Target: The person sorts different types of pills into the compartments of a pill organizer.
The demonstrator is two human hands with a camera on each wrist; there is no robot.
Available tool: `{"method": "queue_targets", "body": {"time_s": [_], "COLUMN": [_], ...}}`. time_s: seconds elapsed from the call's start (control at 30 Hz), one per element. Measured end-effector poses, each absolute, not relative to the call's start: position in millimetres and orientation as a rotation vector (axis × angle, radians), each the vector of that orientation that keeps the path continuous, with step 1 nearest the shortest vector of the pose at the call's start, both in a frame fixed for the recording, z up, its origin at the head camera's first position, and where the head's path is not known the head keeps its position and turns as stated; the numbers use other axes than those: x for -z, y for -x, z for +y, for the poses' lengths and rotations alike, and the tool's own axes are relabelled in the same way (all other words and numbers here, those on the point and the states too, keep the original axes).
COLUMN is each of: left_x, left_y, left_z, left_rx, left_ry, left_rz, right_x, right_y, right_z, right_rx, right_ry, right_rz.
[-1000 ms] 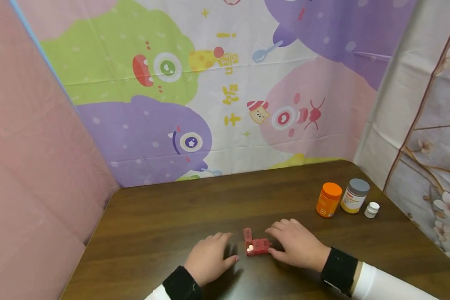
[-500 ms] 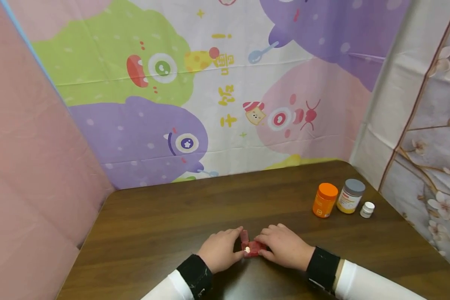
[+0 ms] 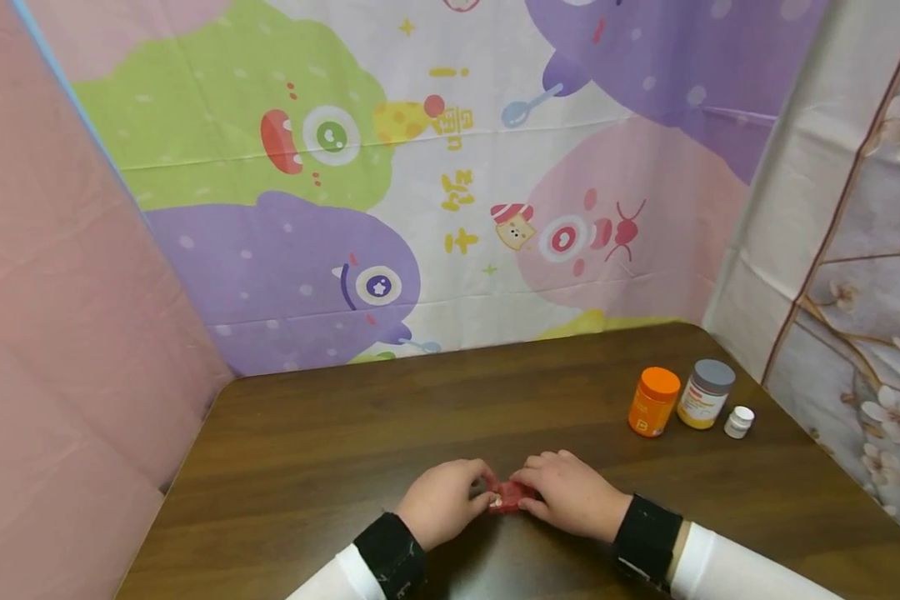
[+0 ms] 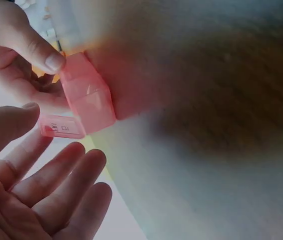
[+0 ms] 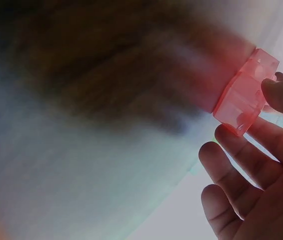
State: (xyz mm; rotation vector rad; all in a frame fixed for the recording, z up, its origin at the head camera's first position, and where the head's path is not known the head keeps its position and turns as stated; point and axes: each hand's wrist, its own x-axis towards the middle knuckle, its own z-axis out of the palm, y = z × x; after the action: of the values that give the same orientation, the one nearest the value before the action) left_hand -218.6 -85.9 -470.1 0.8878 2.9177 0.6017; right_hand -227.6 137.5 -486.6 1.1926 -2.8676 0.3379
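Right now, a little red pill box (image 3: 513, 497) sits on the brown bench (image 3: 330, 433), near the front, between the person's two hands. The right hand (image 3: 576, 497) pinches the right end of the box with its thumb and fingers. The left hand (image 3: 440, 502) has its thumb and pointing finger at the small see-through lid (image 4: 61, 126), which is up at the left end of the box; I cannot tell if they squeeze it or just touch it. The left hand's other fingers are loose. Some white pills (image 3: 497, 501) show in the left end. Far off to the right stand an orange jar (image 3: 654, 402), a gray-topped jar (image 3: 706, 395) and a tiny white bottle (image 3: 738, 422). Black bands (image 3: 647, 532) go around both wrists.
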Motion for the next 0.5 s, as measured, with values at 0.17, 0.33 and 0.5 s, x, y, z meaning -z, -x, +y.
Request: {"method": "queue_targets", "body": {"time_s": [0.17, 0.33, 0.5], "left_x": [473.0, 477.2, 479.5], "left_y": [218.2, 218.5, 219.0], "left_z": [-82.1, -77.4, -75.3], "left_rx": [-0.569, -0.541, -0.540], "left_ry": [-0.939, -0.975, -0.945], "left_rz": [2.935, 2.961, 2.975], "right_x": [490.1, 490.9, 488.1], "right_y": [228.2, 228.6, 227.7], "right_z": [137.7, 137.0, 134.8], "right_rx": [-0.341, -0.335, -0.308], "right_ry": [-1.200, -1.194, -1.206], "right_rz": [-2.859, -2.868, -2.861]}}
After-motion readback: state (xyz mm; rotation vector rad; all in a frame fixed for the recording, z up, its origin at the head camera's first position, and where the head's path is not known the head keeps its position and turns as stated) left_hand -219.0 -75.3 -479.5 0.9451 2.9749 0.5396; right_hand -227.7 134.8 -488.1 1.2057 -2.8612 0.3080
